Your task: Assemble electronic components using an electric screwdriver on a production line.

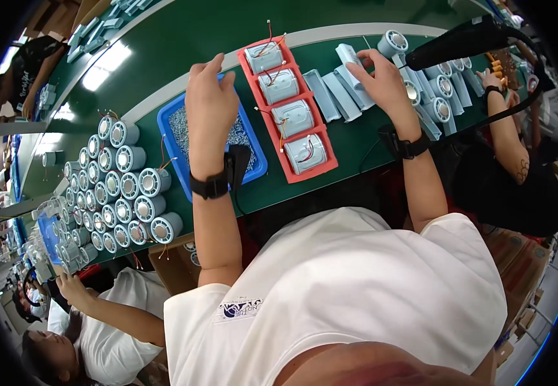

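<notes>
My left hand (211, 112) is raised over the blue tray (261, 168) of small screws (181, 128), thumb and forefinger apart. I see nothing between them. My right hand (385, 83) has thumb and fingers on a light-blue plastic casing piece (347, 55), which tilts up above a row of similar long casing pieces (321, 95) on the table. Between my hands lies a red tray (297, 114) with several light-blue half casings (293, 118) in a row, thin wires and small connectors sticking out.
Many round light-blue motor-like units (124, 186) are stacked at left. A black power tool (456, 44) hangs at upper right, over more casings and round units (442, 87). Co-workers' hands show at right (490, 80) and lower left (73, 289). The tabletop (260, 199) is green.
</notes>
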### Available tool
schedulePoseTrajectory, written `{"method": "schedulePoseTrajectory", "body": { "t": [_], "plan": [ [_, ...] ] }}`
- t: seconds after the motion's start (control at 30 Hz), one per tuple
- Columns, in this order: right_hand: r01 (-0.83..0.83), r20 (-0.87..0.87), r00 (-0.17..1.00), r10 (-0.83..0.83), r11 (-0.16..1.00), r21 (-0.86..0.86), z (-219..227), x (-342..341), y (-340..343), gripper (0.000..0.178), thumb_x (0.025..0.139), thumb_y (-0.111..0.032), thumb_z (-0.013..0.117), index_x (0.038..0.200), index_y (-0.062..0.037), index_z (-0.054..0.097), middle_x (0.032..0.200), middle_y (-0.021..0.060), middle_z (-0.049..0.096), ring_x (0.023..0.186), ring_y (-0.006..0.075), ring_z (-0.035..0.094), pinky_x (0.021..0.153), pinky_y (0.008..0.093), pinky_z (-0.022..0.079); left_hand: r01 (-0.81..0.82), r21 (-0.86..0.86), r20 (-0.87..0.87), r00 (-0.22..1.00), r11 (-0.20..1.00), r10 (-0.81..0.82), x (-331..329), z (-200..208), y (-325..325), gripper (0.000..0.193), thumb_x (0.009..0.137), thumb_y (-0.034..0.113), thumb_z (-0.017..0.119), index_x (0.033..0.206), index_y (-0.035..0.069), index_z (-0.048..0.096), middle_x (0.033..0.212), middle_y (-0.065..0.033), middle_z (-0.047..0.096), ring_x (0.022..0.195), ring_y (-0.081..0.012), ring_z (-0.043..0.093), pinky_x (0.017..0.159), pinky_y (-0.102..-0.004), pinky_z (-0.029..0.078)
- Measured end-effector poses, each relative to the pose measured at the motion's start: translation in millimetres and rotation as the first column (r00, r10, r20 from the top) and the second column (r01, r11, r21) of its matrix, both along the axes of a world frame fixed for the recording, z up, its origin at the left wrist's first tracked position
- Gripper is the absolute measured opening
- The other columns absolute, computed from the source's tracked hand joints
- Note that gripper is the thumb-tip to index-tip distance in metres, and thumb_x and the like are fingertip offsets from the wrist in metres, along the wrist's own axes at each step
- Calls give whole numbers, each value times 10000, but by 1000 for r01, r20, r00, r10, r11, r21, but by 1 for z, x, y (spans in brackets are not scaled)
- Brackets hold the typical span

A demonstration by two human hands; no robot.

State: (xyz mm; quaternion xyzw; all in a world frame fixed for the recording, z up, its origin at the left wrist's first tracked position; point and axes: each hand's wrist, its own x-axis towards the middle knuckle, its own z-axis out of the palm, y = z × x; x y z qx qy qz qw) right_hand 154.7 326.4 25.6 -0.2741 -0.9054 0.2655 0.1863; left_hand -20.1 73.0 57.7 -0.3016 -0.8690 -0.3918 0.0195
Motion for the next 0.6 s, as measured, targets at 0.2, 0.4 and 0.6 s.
{"method": "schedulePoseTrajectory", "body": {
  "t": [0.2, 0.4, 0.6],
  "plan": [
    [-29, 197, 980, 41, 997, -66, -4, -16, 12, 417, 881, -287, 663, 1198, -30, 578, 870, 133, 664, 738, 224, 628, 685, 348, 499, 185, -92, -99, 976, 978, -194, -33, -12, 39, 338, 802, 78, 675, 1138, 45, 686, 1048, -209, 598, 953, -360, 595, 832, -422, 505],
    [-137, -124, 988, 94, 905, -403, 20, -7, 17, 414, 1001, -182, 462, 1411, -150, 424, 935, 92, 662, 667, 111, 618, 503, 185, 427, 365, 87, -102, 929, 927, -356, -25, -15, 63, 201, 801, 82, 675, 987, 18, 716, 980, -151, 598, 968, -315, 583, 823, -396, 498],
    [-594, -591, 805, 62, 90, -800, 31, -9, 35, 414, 1026, -293, 430, 1355, -42, 444, 1049, 214, 631, 762, 195, 668, 557, 229, 540, 134, 471, 251, 927, 872, -278, -28, -13, 52, 185, 882, 94, 638, 1015, -19, 700, 842, -108, 695, 738, -194, 645, 694, -294, 525]
  ]
}}
